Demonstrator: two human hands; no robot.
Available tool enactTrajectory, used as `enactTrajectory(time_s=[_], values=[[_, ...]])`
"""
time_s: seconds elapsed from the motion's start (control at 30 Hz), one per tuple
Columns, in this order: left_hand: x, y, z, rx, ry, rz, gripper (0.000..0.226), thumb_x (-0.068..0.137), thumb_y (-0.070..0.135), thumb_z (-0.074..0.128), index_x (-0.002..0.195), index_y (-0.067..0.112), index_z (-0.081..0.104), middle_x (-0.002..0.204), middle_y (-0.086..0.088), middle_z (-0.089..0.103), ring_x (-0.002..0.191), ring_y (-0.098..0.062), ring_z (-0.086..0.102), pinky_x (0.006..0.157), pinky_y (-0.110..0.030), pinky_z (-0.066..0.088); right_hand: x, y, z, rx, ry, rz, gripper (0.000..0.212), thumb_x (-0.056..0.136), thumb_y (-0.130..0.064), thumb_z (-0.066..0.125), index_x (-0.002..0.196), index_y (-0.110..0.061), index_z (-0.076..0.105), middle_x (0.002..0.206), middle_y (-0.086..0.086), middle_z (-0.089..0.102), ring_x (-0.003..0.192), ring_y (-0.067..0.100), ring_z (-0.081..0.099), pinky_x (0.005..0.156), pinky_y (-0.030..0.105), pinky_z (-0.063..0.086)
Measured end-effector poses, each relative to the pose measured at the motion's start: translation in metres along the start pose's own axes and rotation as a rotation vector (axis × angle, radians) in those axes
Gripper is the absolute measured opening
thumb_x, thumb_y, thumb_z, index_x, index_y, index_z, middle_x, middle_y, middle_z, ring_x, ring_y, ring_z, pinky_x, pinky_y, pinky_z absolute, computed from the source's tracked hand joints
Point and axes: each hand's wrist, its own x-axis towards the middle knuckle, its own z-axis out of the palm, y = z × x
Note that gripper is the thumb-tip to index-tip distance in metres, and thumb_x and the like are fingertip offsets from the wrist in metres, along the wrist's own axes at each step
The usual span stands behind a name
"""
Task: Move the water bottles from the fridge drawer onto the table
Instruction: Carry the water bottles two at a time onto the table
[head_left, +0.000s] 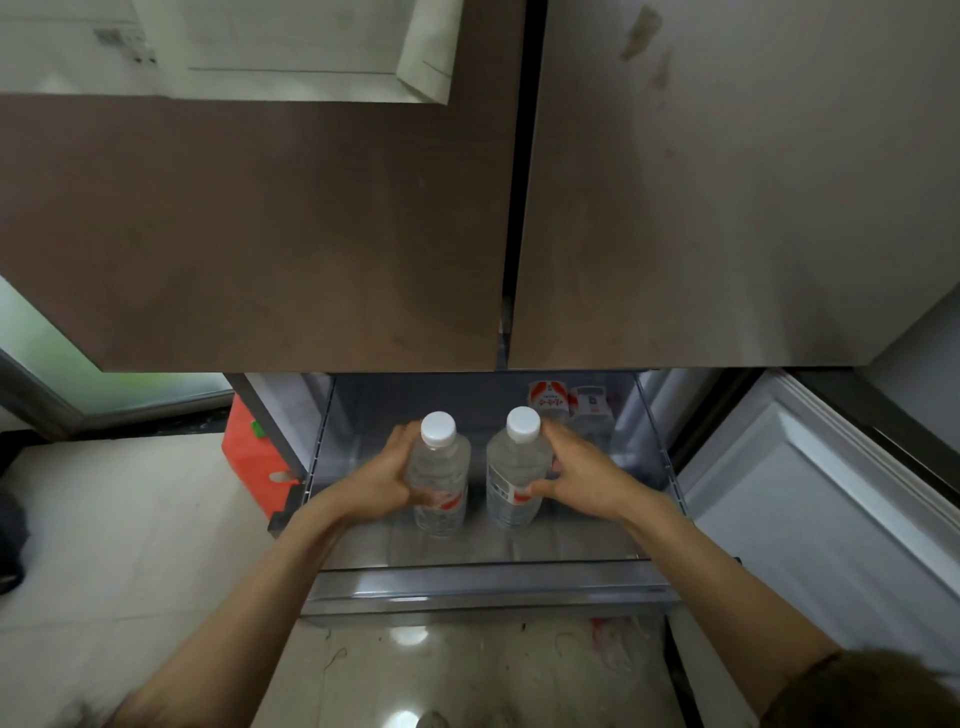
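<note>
Two clear water bottles with white caps stand upright inside the pulled-out fridge drawer (488, 582). My left hand (382, 480) is wrapped around the left bottle (441, 467). My right hand (582, 475) grips the right bottle (517, 467). Both bottles carry red and white labels. Two more bottles (569, 402) lie at the drawer's back right corner, partly under the upper fridge doors. No table is in view.
The closed brown upper fridge doors (363, 234) hang just above the drawer. An open lower door (831, 499) stands to the right. A red box (249, 452) sits on the tiled floor left of the drawer.
</note>
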Motion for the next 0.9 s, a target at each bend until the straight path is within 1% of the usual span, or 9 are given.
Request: enactTrajectory(time_s=[0.1,0.2,0.33,0.5,0.6,0.67,0.73,0.8,0.9], values=[[0.001,-0.008,0.001,-0.167,0.073,-0.007,0.077,0.069,0.006,0.077,0.132,0.021,0.035,0.127,-0.002,0.05,0.117,-0.016,0.049,0.105,-0.037,0.038,0.007,0.002,0.001,-0.021,0.01,0.021,0.08,0.061,-0.032,0.082,0.127,-0.03,0.036,0.124,-0.006,0.041,0.113,0.011,0.041,0.095,0.029,0.038],[0.001,-0.015,0.005,-0.205,0.158,-0.021,0.075,0.063,0.017,0.082,0.125,0.023,0.041,0.118,0.006,0.054,0.108,-0.01,0.054,0.093,-0.025,0.041,0.008,0.001,0.01,0.011,0.035,0.023,0.073,0.06,-0.039,0.081,0.118,-0.035,0.037,0.117,-0.009,0.041,0.11,0.01,0.042,0.091,0.029,0.038],[-0.002,-0.017,0.011,-0.228,0.28,-0.003,0.067,0.063,0.023,0.082,0.119,0.024,0.045,0.109,0.01,0.057,0.104,-0.009,0.055,0.086,-0.019,0.042,-0.001,-0.004,0.023,0.196,0.088,0.051,0.072,0.06,-0.034,0.082,0.114,-0.04,0.035,0.106,-0.021,0.052,0.103,0.005,0.053,0.082,0.021,0.043],[-0.013,-0.008,0.01,-0.235,0.446,0.027,0.074,0.062,0.028,0.082,0.125,0.019,0.046,0.112,0.008,0.057,0.102,-0.01,0.056,0.086,-0.023,0.045,-0.013,-0.015,0.024,0.222,0.242,0.028,0.072,0.059,-0.036,0.082,0.115,-0.041,0.037,0.113,-0.013,0.053,0.107,0.009,0.052,0.089,0.028,0.045],[-0.033,0.002,0.003,-0.206,0.542,0.105,0.072,0.06,0.035,0.082,0.123,0.026,0.048,0.11,0.013,0.057,0.098,0.004,0.056,0.08,-0.013,0.045,-0.027,-0.034,0.016,0.222,0.322,-0.068,0.066,0.057,-0.044,0.079,0.108,-0.049,0.038,0.113,-0.017,0.053,0.106,0.005,0.051,0.09,0.029,0.044],[-0.05,0.015,0.001,-0.173,0.579,0.155,0.064,0.056,0.048,0.077,0.112,0.044,0.047,0.104,0.025,0.053,0.093,0.017,0.053,0.069,-0.003,0.043,-0.038,-0.049,0.008,0.211,0.366,-0.148,0.062,0.056,-0.051,0.075,0.104,-0.058,0.038,0.111,-0.025,0.05,0.105,-0.001,0.049,0.087,0.025,0.042],[-0.068,0.029,0.001,-0.144,0.605,0.195,0.056,0.053,0.056,0.073,0.1,0.059,0.044,0.101,0.03,0.051,0.093,0.023,0.049,0.066,0.0,0.042,-0.047,-0.064,0.0,0.213,0.41,-0.224,0.062,0.056,-0.056,0.072,0.105,-0.066,0.034,0.113,-0.029,0.047,0.106,-0.003,0.047,0.088,0.023,0.039],[-0.088,0.044,0.001,-0.102,0.64,0.238,0.053,0.055,0.058,0.071,0.1,0.062,0.042,0.102,0.031,0.05,0.096,0.022,0.049,0.068,-0.001,0.043,-0.056,-0.078,-0.008,0.208,0.439,-0.302,0.064,0.056,-0.061,0.07,0.107,-0.067,0.032,0.114,-0.024,0.047,0.108,0.0,0.047,0.091,0.027,0.04],[-0.118,0.067,0.0,-0.12,0.746,0.302,0.061,0.054,0.058,0.07,0.109,0.048,0.045,0.109,0.024,0.053,0.1,0.008,0.055,0.076,-0.01,0.047,-0.071,-0.1,-0.015,0.223,0.444,-0.412,0.064,0.055,-0.071,0.066,0.109,-0.067,0.032,0.113,-0.025,0.049,0.106,-0.001,0.048,0.09,0.033,0.045]])
